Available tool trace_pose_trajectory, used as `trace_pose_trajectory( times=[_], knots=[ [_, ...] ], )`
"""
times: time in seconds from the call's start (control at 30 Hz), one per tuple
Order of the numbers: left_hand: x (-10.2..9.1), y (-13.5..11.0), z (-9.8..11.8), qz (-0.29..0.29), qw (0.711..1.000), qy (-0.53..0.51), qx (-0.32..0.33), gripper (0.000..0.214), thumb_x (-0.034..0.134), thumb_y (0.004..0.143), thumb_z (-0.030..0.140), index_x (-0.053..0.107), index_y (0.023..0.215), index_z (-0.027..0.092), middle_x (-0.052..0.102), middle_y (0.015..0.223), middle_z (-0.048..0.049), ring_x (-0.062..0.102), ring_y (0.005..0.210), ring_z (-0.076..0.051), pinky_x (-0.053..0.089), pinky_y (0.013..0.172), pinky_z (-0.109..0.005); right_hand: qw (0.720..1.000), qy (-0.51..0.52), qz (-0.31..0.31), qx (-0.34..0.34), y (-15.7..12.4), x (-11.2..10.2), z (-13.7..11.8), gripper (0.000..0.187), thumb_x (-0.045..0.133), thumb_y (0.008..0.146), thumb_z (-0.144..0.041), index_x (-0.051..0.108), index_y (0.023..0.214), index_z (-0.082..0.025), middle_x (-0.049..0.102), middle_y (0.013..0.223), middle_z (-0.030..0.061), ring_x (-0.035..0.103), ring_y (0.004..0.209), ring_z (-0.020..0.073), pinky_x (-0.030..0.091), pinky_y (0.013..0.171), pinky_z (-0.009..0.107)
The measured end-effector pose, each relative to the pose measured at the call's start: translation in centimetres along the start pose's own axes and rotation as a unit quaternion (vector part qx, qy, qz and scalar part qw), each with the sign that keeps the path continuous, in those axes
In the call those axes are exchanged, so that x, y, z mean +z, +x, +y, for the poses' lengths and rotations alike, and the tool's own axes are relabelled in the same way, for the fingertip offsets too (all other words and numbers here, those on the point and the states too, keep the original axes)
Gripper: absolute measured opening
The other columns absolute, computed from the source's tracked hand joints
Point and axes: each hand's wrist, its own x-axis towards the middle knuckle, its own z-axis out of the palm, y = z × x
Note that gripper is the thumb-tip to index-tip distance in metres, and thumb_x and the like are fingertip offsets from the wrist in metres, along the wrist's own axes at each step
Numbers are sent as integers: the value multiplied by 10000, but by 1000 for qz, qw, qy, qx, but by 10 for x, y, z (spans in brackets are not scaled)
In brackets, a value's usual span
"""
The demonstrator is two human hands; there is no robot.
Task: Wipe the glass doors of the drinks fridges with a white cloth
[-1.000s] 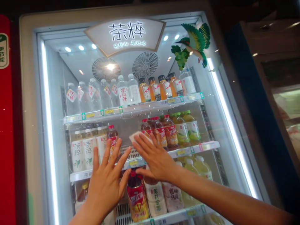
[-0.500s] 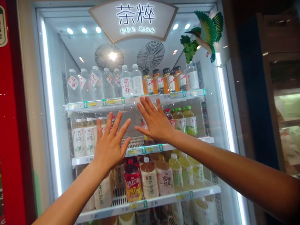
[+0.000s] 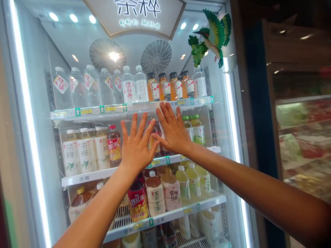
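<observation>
My left hand [image 3: 137, 146] is raised with its fingers spread, empty, in front of the middle shelf of a lit drinks cooler [image 3: 219, 100]. My right hand [image 3: 173, 131] sits just right of it and slightly higher, also empty with fingers stretched out. The two thumbs nearly meet. Whether either palm touches a glass pane, I cannot tell. Behind my left hand stands a red-capped tea bottle [image 3: 113, 146], beside several white-labelled bottles [image 3: 70, 153]. Bottles with green caps [image 3: 198, 131] show right of my right hand.
On the top shelf [image 3: 93, 110] stand clear water bottles [image 3: 128, 84] and orange drinks with black caps [image 3: 176, 86]. Lower down is a red-and-yellow tea bottle [image 3: 138, 201]. A bird decoration [image 3: 216, 38] hangs upper right. Farther right are other stocked shelves [image 3: 307, 127].
The view has shifted right, so the cooler appears farther left. My left hand has moved right and a little up, closer to my right hand. Both stay spread and empty.
</observation>
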Motion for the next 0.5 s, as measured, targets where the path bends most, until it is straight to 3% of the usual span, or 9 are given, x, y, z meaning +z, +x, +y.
trace_pose_trajectory(
  times=[0.13,0.2,0.3,0.37,0.5],
  knots=[
    [8,-6,6,-29,999,16,24,698,449,973,548,269,1590,276,175,1697,-58,-9,1585,-284,-57,1277,-617,999,23,-19,-32,-45,0,13,892,277,1003,-662,-116,1625,-159,13,1721,162,-11,1593,329,81,1248,649],
    [9,-9,7,-38,999,25,18,688,448,977,528,255,1594,293,156,1701,-59,-18,1583,-295,-48,1273,-635,999,26,-15,-30,-40,0,33,912,277,989,-691,-133,1624,-180,7,1723,154,14,1590,349,66,1235,679],
    [7,-9,8,-49,998,28,13,689,456,977,508,232,1598,313,145,1704,-49,-24,1584,-298,-54,1264,-657,999,19,6,26,-17,0,54,937,301,983,-690,-166,1617,-183,-25,1723,149,4,1586,373,35,1230,691],
    [7,-8,8,-51,998,27,7,688,463,975,506,233,1597,321,145,1704,-43,-17,1586,-296,-70,1261,-655,998,15,9,53,-20,1,50,958,320,977,-688,-196,1610,-186,-43,1723,138,-5,1587,372,36,1239,679],
    [6,-7,9,-50,999,16,-2,672,467,977,498,254,1592,331,154,1703,-35,3,1589,-285,-92,1265,-632,999,23,-12,38,-77,3,20,1001,327,954,-730,-209,1605,-190,-76,1722,113,-11,1590,351,58,1254,659]
  ],
)
